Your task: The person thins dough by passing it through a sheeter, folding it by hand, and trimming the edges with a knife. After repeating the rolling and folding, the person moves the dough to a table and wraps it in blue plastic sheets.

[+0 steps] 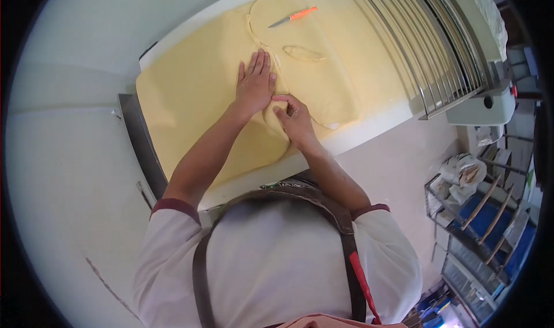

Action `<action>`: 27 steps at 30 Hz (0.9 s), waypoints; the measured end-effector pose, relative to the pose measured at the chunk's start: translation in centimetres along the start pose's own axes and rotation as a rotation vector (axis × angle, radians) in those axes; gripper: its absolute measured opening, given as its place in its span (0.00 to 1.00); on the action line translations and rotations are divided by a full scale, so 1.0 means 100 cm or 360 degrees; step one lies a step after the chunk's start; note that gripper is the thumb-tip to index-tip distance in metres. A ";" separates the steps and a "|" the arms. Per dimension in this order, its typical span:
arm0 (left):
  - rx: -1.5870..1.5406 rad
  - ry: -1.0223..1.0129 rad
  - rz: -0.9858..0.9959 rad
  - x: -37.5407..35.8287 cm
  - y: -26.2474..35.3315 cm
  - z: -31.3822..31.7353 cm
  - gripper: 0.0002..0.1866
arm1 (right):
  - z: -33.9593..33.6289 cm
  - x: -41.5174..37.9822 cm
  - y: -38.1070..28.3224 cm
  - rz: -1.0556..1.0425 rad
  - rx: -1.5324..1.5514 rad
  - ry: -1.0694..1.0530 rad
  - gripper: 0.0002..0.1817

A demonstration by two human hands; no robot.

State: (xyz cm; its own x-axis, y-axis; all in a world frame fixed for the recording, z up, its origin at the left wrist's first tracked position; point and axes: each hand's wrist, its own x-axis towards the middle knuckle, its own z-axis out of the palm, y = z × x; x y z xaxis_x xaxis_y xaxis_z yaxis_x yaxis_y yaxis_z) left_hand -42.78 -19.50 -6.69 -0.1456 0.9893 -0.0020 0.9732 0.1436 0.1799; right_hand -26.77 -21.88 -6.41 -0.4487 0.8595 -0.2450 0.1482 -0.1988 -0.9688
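Observation:
A wide sheet of pale yellow dough [190, 91] covers much of the white work surface. My left hand [255, 85] lies flat on it, fingers stretched out and pointing away from me, beside a raised seam in the dough. Just right of it, my right hand [293, 119] pinches the dough's edge between thumb and fingers, near a rounded fold. Farther up, a small knife with an orange handle [304, 13] rests on the dough, its blade pointing left. Between the knife and my hands is a thin strip of dough [304, 53].
A metal guard of parallel bars [424, 45] stands over the surface at the right, with a pale machine housing [482, 111] beside it. A rack holding blue items [487, 215] is at the lower right. A wall is on the left.

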 end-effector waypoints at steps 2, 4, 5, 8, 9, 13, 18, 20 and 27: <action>-0.0081 0.0023 -0.0043 -0.005 0.002 0.001 0.31 | -0.012 -0.001 0.002 0.0035 -0.0078 -0.0072 0.14; -0.0266 0.0051 -0.0085 -0.010 0.002 -0.001 0.30 | -0.018 -0.009 0.005 0.0031 -0.0026 -0.0122 0.14; -0.0253 0.0064 -0.0077 -0.013 0.005 0.001 0.29 | -0.020 -0.013 0.006 0.0036 0.0004 -0.0144 0.14; -0.0184 0.0099 -0.0046 -0.016 0.013 0.006 0.28 | -0.019 -0.018 -0.010 0.0333 0.0319 -0.0230 0.15; -0.0157 0.0125 -0.0050 -0.015 0.014 0.005 0.28 | -0.022 -0.019 -0.009 0.0332 0.0284 -0.0260 0.15; -0.0108 0.0151 -0.0091 -0.015 0.016 0.003 0.26 | -0.046 -0.007 -0.018 0.0103 -0.0292 -0.0450 0.12; -0.0202 0.0067 -0.0170 -0.031 0.029 -0.003 0.31 | -0.099 0.052 -0.088 -0.0527 -0.1004 0.0256 0.13; -0.0128 0.0105 -0.0147 -0.028 0.031 -0.001 0.33 | -0.094 0.089 -0.069 -0.0987 -0.1595 0.0306 0.17; -0.0239 0.0030 -0.0176 -0.024 0.028 -0.010 0.34 | -0.066 0.098 -0.051 -0.0576 -0.1427 -0.0075 0.20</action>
State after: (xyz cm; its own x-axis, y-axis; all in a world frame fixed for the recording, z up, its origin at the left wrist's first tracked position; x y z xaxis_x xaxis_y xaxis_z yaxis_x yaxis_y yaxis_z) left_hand -39.89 -21.45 -5.18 -0.2549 0.9669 -0.0116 0.9137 0.2447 0.3244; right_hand -26.14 -9.32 -3.67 -0.6314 0.7743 0.0423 0.6026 0.5242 -0.6017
